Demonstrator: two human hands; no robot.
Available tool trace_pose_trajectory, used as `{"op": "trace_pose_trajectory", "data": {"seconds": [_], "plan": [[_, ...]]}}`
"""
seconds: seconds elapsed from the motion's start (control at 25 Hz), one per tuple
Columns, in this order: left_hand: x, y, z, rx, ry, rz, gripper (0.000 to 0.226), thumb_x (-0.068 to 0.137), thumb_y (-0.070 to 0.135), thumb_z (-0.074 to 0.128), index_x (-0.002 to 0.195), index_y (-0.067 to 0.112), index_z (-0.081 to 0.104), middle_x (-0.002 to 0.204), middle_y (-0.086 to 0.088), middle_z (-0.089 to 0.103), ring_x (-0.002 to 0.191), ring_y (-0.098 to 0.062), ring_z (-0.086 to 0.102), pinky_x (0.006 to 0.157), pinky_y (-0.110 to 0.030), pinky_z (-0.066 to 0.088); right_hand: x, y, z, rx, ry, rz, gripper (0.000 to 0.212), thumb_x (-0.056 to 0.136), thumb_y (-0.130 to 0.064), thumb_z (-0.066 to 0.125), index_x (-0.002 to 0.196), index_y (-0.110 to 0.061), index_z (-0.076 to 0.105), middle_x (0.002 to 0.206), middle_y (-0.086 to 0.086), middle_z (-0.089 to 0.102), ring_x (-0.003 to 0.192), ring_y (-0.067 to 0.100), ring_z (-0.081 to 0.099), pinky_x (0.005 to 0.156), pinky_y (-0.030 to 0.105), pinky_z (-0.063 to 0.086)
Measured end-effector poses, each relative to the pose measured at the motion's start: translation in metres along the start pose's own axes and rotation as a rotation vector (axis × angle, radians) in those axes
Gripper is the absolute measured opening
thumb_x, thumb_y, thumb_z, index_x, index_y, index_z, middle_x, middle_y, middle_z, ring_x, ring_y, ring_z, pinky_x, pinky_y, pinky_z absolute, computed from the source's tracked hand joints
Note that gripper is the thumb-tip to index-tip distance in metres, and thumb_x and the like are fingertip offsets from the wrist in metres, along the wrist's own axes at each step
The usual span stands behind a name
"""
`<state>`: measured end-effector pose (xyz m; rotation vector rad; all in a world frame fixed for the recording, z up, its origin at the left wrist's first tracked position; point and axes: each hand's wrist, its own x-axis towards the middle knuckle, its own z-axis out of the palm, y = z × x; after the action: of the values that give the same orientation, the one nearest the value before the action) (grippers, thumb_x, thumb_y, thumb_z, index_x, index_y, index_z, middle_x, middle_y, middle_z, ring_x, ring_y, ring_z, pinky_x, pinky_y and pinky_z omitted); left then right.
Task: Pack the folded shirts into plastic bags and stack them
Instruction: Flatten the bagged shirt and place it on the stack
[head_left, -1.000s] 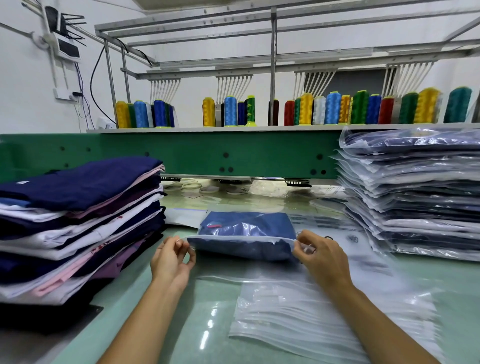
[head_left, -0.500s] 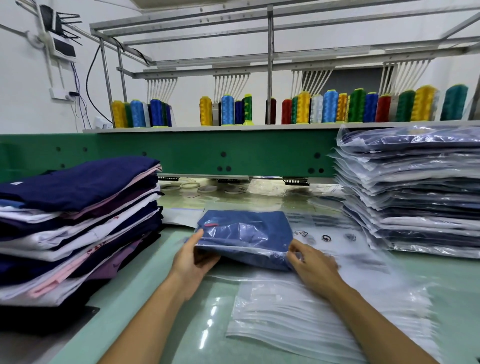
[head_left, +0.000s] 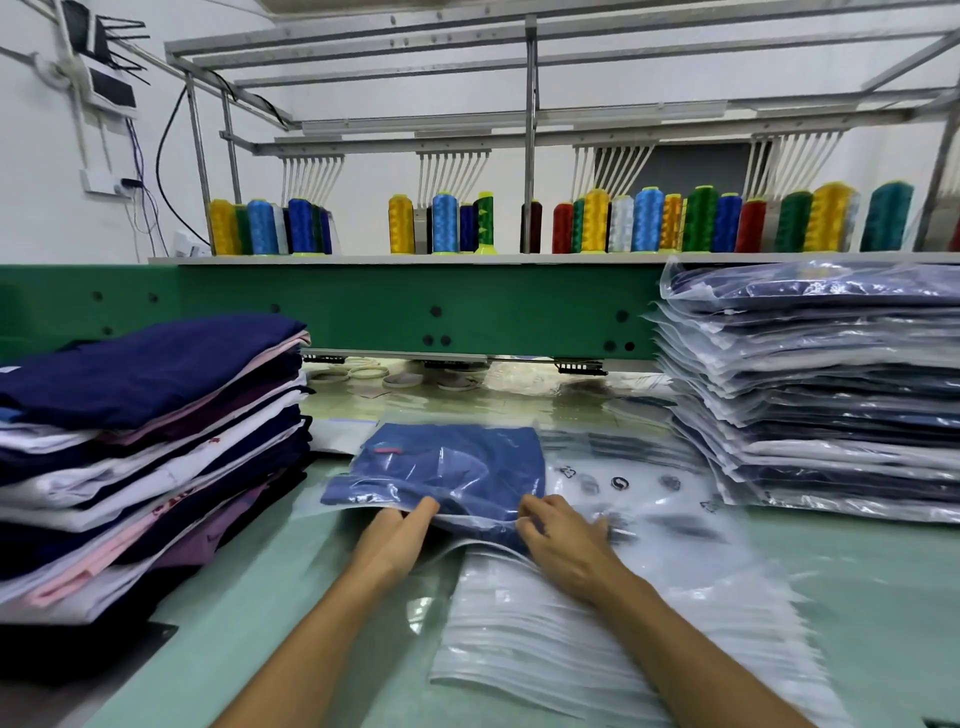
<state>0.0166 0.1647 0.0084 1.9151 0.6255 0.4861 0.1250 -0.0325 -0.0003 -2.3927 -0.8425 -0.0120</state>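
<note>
1. The bagged shirt (head_left: 447, 470) lies flat on the table (head_left: 249, 629), directly on the far side of both hands. Its near edge, where the bag's mouth seems to be, runs left to right between them.
2. The left hand (head_left: 395, 540) reaches that edge at its middle with fingers fairly straight, touching the plastic. Blur hides whether they lie over or under the lip.
3. The right hand (head_left: 566, 543) meets the same edge near its right corner. Its fingers are curled and appear to pinch the plastic.
4. The two hands are apart, and the packet's left part lies beyond the left hand, held by neither.
5. The stack of bagged shirts (head_left: 810, 395) stands to the right and farther off, its top well above the table. The right hand is the nearer one, so I judge the packet must rise and travel right and away.
6. The pile of empty bags (head_left: 597, 639) lies under the right forearm, and the packet's near right corner overlaps it. A slippery sheet could drag along.
7. The folded shirts (head_left: 150, 441) still to be packed are heaped on the left, just beside the packet.
8. The table is smooth, pale green and glossy. Behind it run a green machine beam (head_left: 363, 306) and a shelf of thread spools (head_left: 647, 221) under a metal frame, so there is little room beyond the stack.
</note>
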Motion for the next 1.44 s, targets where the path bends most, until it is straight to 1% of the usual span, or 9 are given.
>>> {"op": "trace_pose_trajectory", "data": {"seconds": [0.32, 0.4, 0.52, 0.64, 0.8, 0.96, 1.16, 1.32, 1.44], "plan": [[0.015, -0.018, -0.027, -0.373, 0.322, -0.097, 0.034, 0.081, 0.037, 0.072, 0.070, 0.004, 0.069, 0.062, -0.002, 0.065, 0.065, -0.025, 0.058, 0.067, -0.036, 0.047, 0.008, -0.061, 0.041, 0.082, -0.028, -0.072, 0.020, 0.099, -0.039, 0.030, 0.096, -0.032, 0.049, 0.108, -0.008, 0.051, 0.100, 0.013, 0.049, 0.113, 0.071, 0.002], [0.018, -0.013, -0.027, -0.463, 0.324, -0.094, 0.029, 0.085, 0.029, 0.069, 0.070, 0.004, 0.072, 0.064, -0.004, 0.070, 0.067, -0.025, 0.062, 0.068, -0.036, 0.048, 0.008, -0.060, 0.038, 0.055, -0.002, -0.052, 0.021, 0.098, -0.040, 0.033, 0.093, -0.029, 0.051, 0.102, -0.010, 0.052, 0.096, 0.011, 0.049, 0.113, 0.070, 0.006], [0.025, 0.021, -0.023, -0.705, 0.249, -0.035, 0.025, 0.087, 0.012, 0.059, 0.063, 0.010, 0.061, 0.061, -0.005, 0.065, 0.066, -0.024, 0.057, 0.070, -0.036, 0.045, 0.008, -0.066, 0.028, 0.072, 0.024, -0.021, 0.033, 0.091, -0.050, 0.037, 0.086, -0.025, 0.057, 0.088, -0.009, 0.062, 0.086, 0.008, 0.056, 0.107, 0.063, 0.022], [0.029, 0.076, -0.021, -0.923, 0.082, 0.023, 0.018, 0.087, 0.014, 0.055, 0.069, 0.016, 0.056, 0.068, -0.006, 0.060, 0.070, -0.024, 0.056, 0.074, -0.037, 0.048, 0.008, -0.074, 0.005, 0.283, 0.040, -0.016, 0.048, 0.087, -0.061, 0.033, 0.082, -0.021, 0.060, 0.073, -0.011, 0.065, 0.071, 0.008, 0.058, 0.082, 0.041, 0.045], [0.023, 0.143, -0.020, -0.864, -0.176, 0.102, 0.011, 0.081, 0.025, 0.055, 0.075, 0.017, 0.060, 0.076, -0.009, 0.067, 0.070, -0.025, 0.066, 0.073, -0.038, 0.057, 0.026, -0.063, -0.044, 0.470, 0.352, 0.133, 0.036, 0.094, -0.048, 0.046, 0.077, -0.018, 0.054, 0.076, -0.003, 0.062, 0.072, 0.020, 0.057, 0.065, 0.039, 0.045], [0.008, 0.206, -0.019, -0.847, -0.305, 0.228, 0.019, 0.076, 0.022, 0.052, 0.058, 0.018, 0.058, 0.060, -0.005, 0.059, 0.054, -0.022, 0.058, 0.059, -0.029, 0.055, 0.043, -0.027, -0.101, 0.547, 0.435, 0.204, 0.026, 0.094, -0.043, 0.059, 0.086, -0.019, 0.054, 0.096, 0.009, 0.064, 0.080, 0.022, 0.055, 0.073, 0.039, 0.046], [-0.007, 0.260, -0.008, -0.846, -0.388, 0.388, 0.026, 0.081, 0.015, 0.048, 0.059, 0.019, 0.062, 0.060, -0.005, 0.059, 0.054, -0.019, 0.061, 0.057, -0.027, 0.056, 0.036, 0.022, -0.164, 0.738, 0.413, 0.325, 0.042, 0.097, -0.052, 0.057, 0.111, -0.013, 0.061, 0.112, 0.002, 0.063, 0.103, 0.023, 0.058, 0.087, 0.036, 0.044], [-0.018, 0.283, 0.006, -0.864, -0.467, 0.456, 0.053, 0.087, 0.003, 0.037, 0.046, 0.017, 0.067, 0.053, -0.003, 0.062, 0.048, -0.014, 0.063, 0.050, -0.019, 0.053, 0.017, 0.059, -0.200, 0.965, 0.364, 0.348, 0.029, 0.097, -0.056, 0.052, 0.103, -0.031, 0.063, 0.078, -0.016, 0.068, 0.075, 0.001, 0.061, 0.081, 0.024, 0.044], [-0.026, 0.286, 0.021, -0.885, -0.452, 0.483, 0.067, 0.090, -0.005, 0.027, 0.036, 0.011, 0.062, 0.045, 0.003, 0.059, 0.041, -0.007, 0.060, 0.046, -0.013, 0.049, -0.001, 0.083, -0.205, 1.027, 0.288, 0.391, 0.045, 0.084, -0.068, 0.063, 0.106, -0.029, 0.072, 0.091, -0.010, 0.076, 0.095, 0.012, 0.067, 0.087, 0.031, 0.050]]}}
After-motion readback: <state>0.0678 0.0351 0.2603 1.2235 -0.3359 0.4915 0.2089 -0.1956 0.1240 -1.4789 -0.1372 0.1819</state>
